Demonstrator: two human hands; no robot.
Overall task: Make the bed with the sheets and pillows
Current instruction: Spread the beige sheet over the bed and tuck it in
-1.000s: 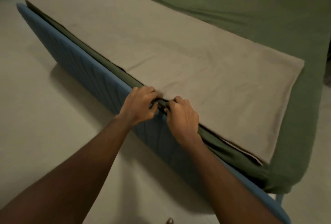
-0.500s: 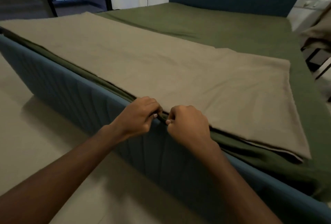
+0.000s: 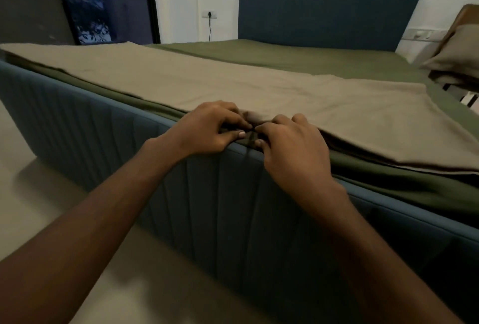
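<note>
Tan sheet lies folded, long axis along the blue footboard; left hand and right hand fingers seemingly pinch its near edge.

The bed, a blue padded frame with a ribbed foot panel and a tall headboard, stands on the pale floor. A green sheet covers the mattress. A folded tan sheet lies flat on it along the foot edge.
</note>
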